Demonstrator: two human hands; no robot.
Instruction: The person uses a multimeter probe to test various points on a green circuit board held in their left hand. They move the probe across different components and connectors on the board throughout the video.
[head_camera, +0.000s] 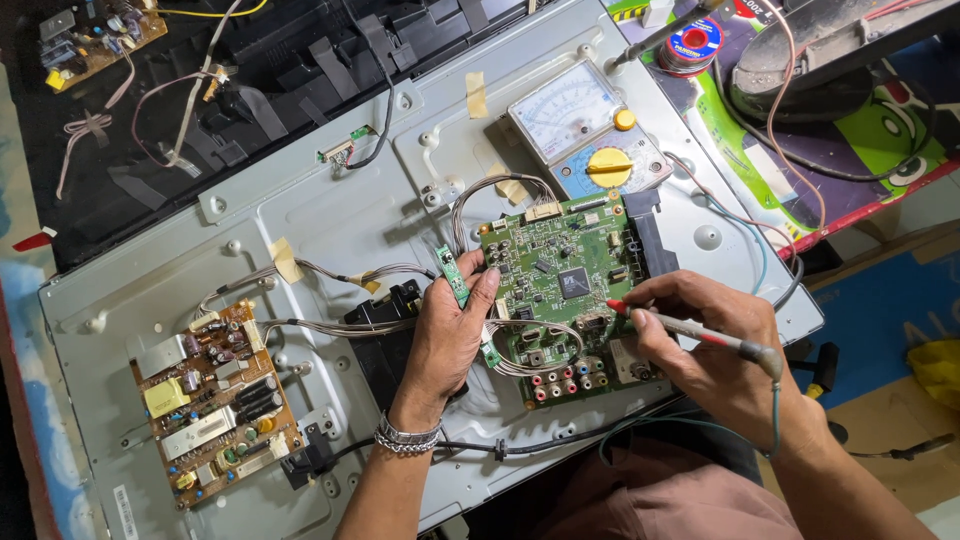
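Right hand (700, 335) pinches red probe (690, 327), tip on green board (560, 290).

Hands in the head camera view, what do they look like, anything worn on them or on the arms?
Both arms are bare, with no sleeves in view and no gloves. The left hand has a silver metal link bracelet around its wrist. The right hand shows no ring, watch or band on the parts that can be seen. Nothing else is worn on either forearm.

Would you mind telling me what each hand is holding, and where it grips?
The right hand holds a red test probe along its shaft, like a pen. The left hand pinches a small green circuit strip near its lower end.
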